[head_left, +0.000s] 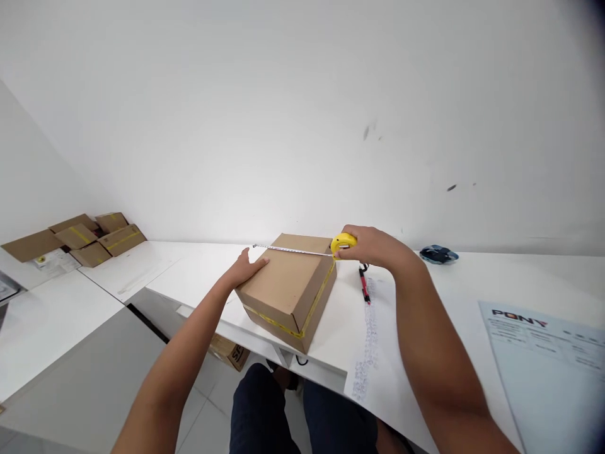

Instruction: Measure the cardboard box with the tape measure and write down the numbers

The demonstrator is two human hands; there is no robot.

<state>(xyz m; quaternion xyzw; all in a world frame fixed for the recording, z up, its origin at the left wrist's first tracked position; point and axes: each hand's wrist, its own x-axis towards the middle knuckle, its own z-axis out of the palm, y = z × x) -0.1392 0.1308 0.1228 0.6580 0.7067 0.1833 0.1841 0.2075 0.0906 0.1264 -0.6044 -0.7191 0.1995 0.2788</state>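
Observation:
A closed cardboard box [283, 284] with yellow tape around its sides sits on the white table in front of me. My right hand [362, 244] grips a yellow tape measure [342, 243] at the box's far right corner. Its pulled-out blade [297, 251] runs leftward across the box top, and the end hook sticks out past the left edge. My left hand [246, 270] rests on the left edge of the box, thumb on top and fingers apart, below the blade's end. Part of its fingers is hidden behind the box edge.
Right of the box lie a red and black pen [363, 287] and a sheet with handwriting [378, 353]. Farther right are a printed PONY sheet [543, 372] and a dark blue item [438, 254] by the wall. Several cardboard boxes [118, 239] stand far left; another box [230, 350] is under the table.

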